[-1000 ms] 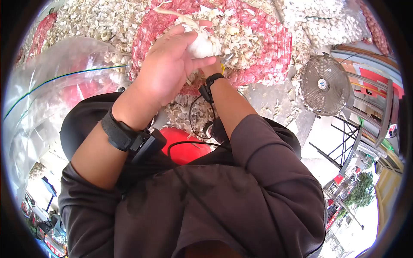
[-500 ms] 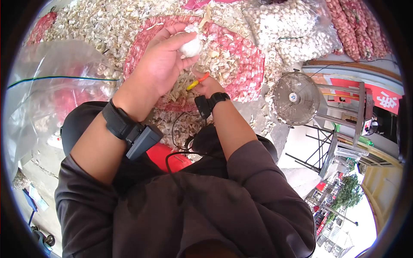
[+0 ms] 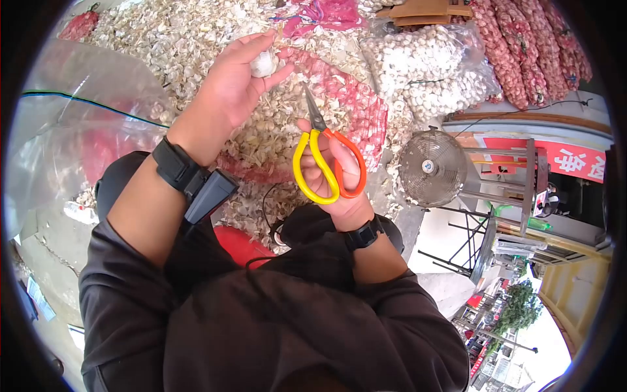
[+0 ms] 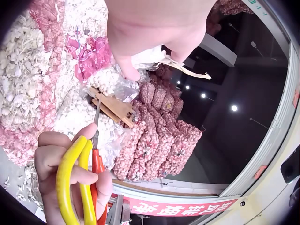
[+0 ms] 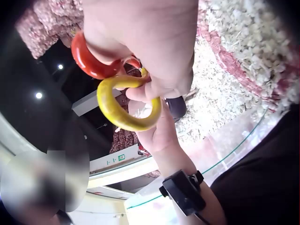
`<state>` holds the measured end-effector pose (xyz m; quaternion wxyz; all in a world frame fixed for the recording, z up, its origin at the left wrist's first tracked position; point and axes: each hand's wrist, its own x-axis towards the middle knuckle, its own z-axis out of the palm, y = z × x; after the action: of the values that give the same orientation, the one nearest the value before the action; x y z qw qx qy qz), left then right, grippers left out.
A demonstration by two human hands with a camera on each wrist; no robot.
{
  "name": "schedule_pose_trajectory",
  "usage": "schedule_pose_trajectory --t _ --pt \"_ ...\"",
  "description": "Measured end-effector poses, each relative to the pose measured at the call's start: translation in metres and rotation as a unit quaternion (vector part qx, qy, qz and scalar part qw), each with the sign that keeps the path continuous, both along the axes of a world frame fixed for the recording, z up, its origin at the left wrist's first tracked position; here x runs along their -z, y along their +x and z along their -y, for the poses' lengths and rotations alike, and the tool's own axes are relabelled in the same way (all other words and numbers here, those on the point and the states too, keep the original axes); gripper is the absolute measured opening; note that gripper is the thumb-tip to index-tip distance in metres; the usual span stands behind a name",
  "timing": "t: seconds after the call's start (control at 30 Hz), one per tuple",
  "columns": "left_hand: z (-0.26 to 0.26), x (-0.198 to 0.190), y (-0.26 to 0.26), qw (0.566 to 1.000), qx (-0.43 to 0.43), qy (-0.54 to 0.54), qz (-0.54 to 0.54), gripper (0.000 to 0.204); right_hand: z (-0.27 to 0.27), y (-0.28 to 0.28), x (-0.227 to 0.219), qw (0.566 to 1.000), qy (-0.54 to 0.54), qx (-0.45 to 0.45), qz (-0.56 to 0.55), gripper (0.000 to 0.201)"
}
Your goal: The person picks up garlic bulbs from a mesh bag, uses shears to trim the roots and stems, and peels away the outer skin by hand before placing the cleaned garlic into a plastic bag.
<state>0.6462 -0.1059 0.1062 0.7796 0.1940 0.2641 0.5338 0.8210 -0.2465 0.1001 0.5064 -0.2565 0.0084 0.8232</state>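
In my left hand (image 3: 232,85) I hold a white garlic bulb (image 3: 263,65) between thumb and fingers. A long dry stem (image 4: 190,71) sticks out from it in the left wrist view. My right hand (image 3: 353,208) grips scissors (image 3: 317,123) with one yellow and one orange handle loop. Their blades lie together and point up toward the bulb, a short gap away. In the right wrist view the yellow loop (image 5: 107,101) overlaps the left hand, and the blades are hidden.
Garlic skins and scraps (image 3: 183,49) cover the ground around a red mesh sack (image 3: 369,111). A clear bag of white garlic (image 3: 424,62) and red net sacks of garlic (image 3: 503,52) lie at the back right. A fan (image 3: 432,166) stands at right, a plastic sheet (image 3: 85,85) at left.
My right hand has come out from beside the left hand, lower and to the right, bringing the scissors into full sight. The left hand still holds the bulb, slightly further left. The head view has shifted.
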Motion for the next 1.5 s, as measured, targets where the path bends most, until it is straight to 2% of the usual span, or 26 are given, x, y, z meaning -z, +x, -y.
schedule_pose_trajectory --t 0.03,0.1,0.2,0.23,0.3,0.33,0.43,0.53,0.63,0.73,0.87,1.03,1.13,1.23,1.33,1.43,1.5 --pt "0.000 0.001 0.000 1.000 0.005 0.004 0.002 0.021 0.000 -0.003 0.002 0.995 0.052 -0.060 0.062 0.071" --pt "0.002 0.000 0.003 1.000 0.009 -0.004 -0.009 0.023 -0.002 -0.001 0.004 0.976 0.109 -0.097 0.161 0.076" --pt "0.001 0.002 0.008 1.000 0.017 0.002 -0.016 0.026 -0.002 0.004 -0.010 0.946 0.158 -0.112 0.260 0.067" --pt "0.002 0.003 0.010 1.000 0.020 0.003 -0.016 0.028 -0.002 0.006 -0.007 0.919 0.205 -0.102 0.321 0.067" --pt "0.004 0.001 0.015 0.999 0.011 -0.001 -0.043 0.024 -0.001 0.009 0.007 0.848 0.291 -0.079 0.435 0.068" --pt "0.005 0.000 0.018 0.998 0.008 -0.003 -0.057 0.022 -0.004 0.004 0.017 0.775 0.318 -0.007 0.546 0.075" --pt "0.007 0.005 0.021 0.998 0.016 0.009 -0.056 0.025 -0.008 0.012 0.011 0.586 0.303 -0.052 0.750 0.087" --pt "0.008 0.002 0.023 0.998 0.015 -0.011 -0.054 0.028 -0.007 0.008 0.006 0.553 0.260 -0.057 0.790 0.095" --pt "0.004 0.010 0.022 0.999 0.039 0.007 -0.006 0.029 -0.008 0.010 0.008 0.539 0.229 -0.140 0.798 0.097" --pt "0.005 0.012 0.024 0.998 0.038 0.018 -0.042 0.030 -0.009 0.006 -0.005 0.548 0.196 -0.164 0.797 0.096" --pt "0.007 0.024 0.027 0.997 0.046 0.026 -0.063 0.032 -0.008 0.005 0.002 0.500 0.259 -0.129 0.816 0.094" --pt "0.018 0.022 0.035 0.995 0.041 0.006 -0.092 0.041 -0.007 0.004 0.004 0.516 0.254 -0.131 0.808 0.093" --pt "0.021 0.029 0.040 0.993 0.030 0.032 -0.111 0.058 -0.006 0.002 0.003 0.538 0.233 -0.146 0.797 0.094" --pt "0.026 0.028 0.042 0.979 0.058 0.080 -0.178 0.052 -0.008 0.000 -0.005 0.536 0.206 -0.178 0.799 0.095" --pt "0.032 0.028 0.047 0.963 0.029 0.147 -0.226 0.067 -0.007 0.002 -0.005 0.537 0.204 -0.176 0.799 0.099" --pt "0.039 0.029 0.052 0.953 0.018 0.158 -0.256 0.065 -0.004 0.002 0.009 0.507 0.239 -0.103 0.822 0.084" --pt "0.033 0.046 0.054 0.915 -0.010 0.245 -0.321 0.066 -0.006 0.003 0.006 0.503 0.214 -0.110 0.830 0.075"
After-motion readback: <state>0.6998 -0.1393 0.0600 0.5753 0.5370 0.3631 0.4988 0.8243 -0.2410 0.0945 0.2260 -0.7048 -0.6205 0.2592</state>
